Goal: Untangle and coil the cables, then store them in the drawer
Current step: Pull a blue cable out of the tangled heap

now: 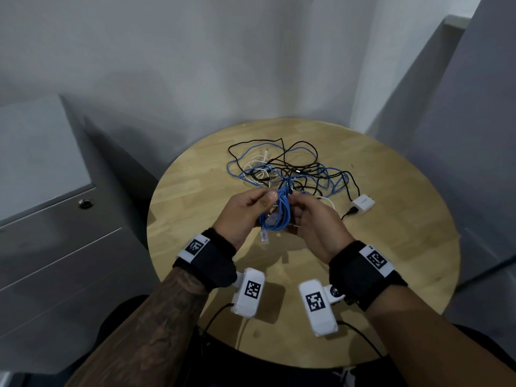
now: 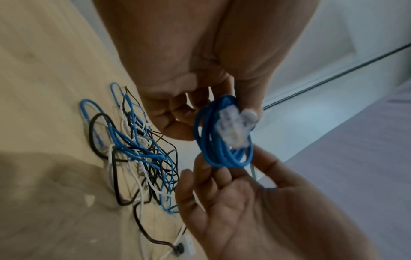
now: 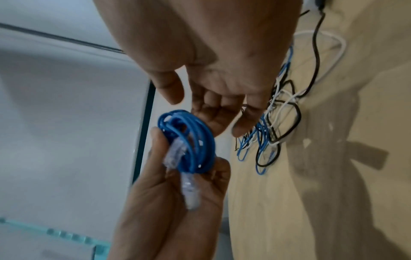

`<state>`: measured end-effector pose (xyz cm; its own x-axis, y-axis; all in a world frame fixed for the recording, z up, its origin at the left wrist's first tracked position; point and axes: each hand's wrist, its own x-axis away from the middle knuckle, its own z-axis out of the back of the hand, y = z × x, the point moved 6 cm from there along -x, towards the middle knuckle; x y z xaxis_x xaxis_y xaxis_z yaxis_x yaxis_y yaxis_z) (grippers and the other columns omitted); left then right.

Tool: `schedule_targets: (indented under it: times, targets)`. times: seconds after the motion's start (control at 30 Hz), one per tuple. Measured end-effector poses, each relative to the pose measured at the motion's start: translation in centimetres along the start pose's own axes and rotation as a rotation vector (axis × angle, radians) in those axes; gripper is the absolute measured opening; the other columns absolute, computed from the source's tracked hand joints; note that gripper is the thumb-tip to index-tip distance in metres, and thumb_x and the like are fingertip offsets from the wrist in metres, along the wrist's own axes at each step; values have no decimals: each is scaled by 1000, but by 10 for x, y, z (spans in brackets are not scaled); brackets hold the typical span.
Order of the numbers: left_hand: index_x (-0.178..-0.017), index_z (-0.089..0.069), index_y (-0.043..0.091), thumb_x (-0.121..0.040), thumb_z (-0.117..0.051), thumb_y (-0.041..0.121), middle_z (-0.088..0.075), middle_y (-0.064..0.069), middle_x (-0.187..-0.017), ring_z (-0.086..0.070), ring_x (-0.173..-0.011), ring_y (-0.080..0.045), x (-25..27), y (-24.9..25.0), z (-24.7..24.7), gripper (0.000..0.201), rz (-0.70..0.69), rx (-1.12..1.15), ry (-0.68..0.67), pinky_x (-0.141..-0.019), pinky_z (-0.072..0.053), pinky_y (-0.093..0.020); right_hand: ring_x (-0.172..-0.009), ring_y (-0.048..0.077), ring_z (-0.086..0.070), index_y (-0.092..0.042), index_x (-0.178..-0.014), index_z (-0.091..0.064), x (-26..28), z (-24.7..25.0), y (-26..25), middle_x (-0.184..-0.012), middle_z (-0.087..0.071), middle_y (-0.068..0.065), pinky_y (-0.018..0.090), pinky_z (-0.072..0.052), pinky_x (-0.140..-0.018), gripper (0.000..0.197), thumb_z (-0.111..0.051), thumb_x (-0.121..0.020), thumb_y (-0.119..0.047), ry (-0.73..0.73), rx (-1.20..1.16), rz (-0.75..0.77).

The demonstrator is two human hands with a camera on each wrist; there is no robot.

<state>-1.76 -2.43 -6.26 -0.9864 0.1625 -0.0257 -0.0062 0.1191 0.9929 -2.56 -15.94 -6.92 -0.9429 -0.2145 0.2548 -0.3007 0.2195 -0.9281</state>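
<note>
Blue coil of network cable, wound into several loops, held above the table between the two hands, with a clear plastic plug hanging below it toward the person. Left hand: thumb and fingers curled round the near-left side of the coil, gripping it; in the right wrist view the same hand shows the coil pinched between thumb and fingertips, a second clear plug lying against the loops. Right hand: fingers loosely bent against the right side of the coil; in the left wrist view this hand supports the lower loops of the coil on its fingertips, and whether it truly grips them cannot be told. Beyond both hands, on the far half of the round wooden table, lies the tangle of blue, black and white cables; a blue strand rises from it to the coil. To the right of the right hand, a white charger with a black plug just beside it. To the left of the left hand, apart from the table, a grey drawer cabinet with its drawers closed and a round lock on the front.
</note>
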Motion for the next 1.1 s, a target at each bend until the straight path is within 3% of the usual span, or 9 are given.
schedule_targets:
  times: [0.07, 0.17, 0.3, 0.43, 0.57, 0.77, 0.87, 0.97, 1.1]
  targets:
    - [-112, -68, 3, -96, -56, 16, -72, 2, -85, -66, -79, -13, -1, 0, 4, 24, -27, -28, 42, -72, -53, -29, -104, 21, -69, -22, -119, -68, 6, -8, 0, -110, -74, 3, 38, -50, -92, 31, -52, -101, -42, -103, 181, -9]
    - [-112, -70, 6, -95, -59, 15, -68, 2, -78, -60, -72, -11, -2, 0, 6, 22, -41, -86, 93, -69, -54, -35, -108, 22, -68, -20, -122, -61, 9, -12, 5, -114, -72, 5, 42, -56, -88, 26, -63, -97, -27, -140, 514, 56]
    - [-106, -72, 11, -94, -62, 16, -69, 14, -75, -61, -75, -5, 3, 6, 12, 16, -93, -132, 181, -80, -55, -44, -81, 25, -75, -10, -117, -59, 10, -9, -2, -100, -73, 13, 36, -59, -65, 17, -51, -101, -12, -97, 601, 93]
    - [-103, -71, 13, -95, -61, 20, -68, 14, -73, -63, -76, -8, 4, 12, 29, 15, -88, -157, 268, -78, -58, -51, -60, 17, -70, -12, -89, -66, 18, -10, -21, -76, -71, 5, 34, -54, -62, 23, -49, -103, -15, -54, 919, 314]
    - [-116, -65, 23, -95, -60, 19, -56, 7, -68, -56, -66, -14, 0, 21, 29, 21, -132, -424, 131, -65, -58, -44, -55, 12, -67, -21, -86, -67, 19, -7, -31, -67, -69, 0, 34, -57, -63, 22, -51, -102, -20, 34, 1061, 412]
    - [-101, -66, 25, -90, -67, 31, -44, 6, -56, -40, -50, -12, -5, 32, 39, 13, -152, -906, -14, -56, -40, -30, -59, 13, -66, -20, -84, -67, 21, -11, -38, -67, -68, -2, 40, -56, -66, 22, -53, -100, -25, -17, 1163, 499]
    - [-98, -69, 18, -94, -61, 31, -52, -1, -62, -49, -55, -15, -9, 24, 57, 16, 10, -814, -103, -57, -57, -40, -62, 16, -64, -22, -86, -67, 17, -13, -38, -69, -68, -1, 43, -55, -67, 21, -52, -99, -29, -103, 1189, 526]
    - [-94, -69, 13, -96, -60, 25, -50, -10, -64, -46, -52, -15, -10, 20, 62, 15, 51, -653, -138, -48, -52, -33, -62, 20, -65, -21, -86, -69, 2, -8, -38, -70, -70, 0, 44, -57, -68, 23, -52, -100, -28, -147, 1120, 464]
    - [-92, -70, 13, -94, -64, 25, -57, -9, -70, -51, -54, -15, -17, 10, 72, 13, 93, -667, -93, -48, -52, -31, -69, 17, -67, -12, -91, -74, -11, -3, -27, -79, -74, 6, 26, -50, -69, 34, -51, -103, -34, -276, 1071, 247]
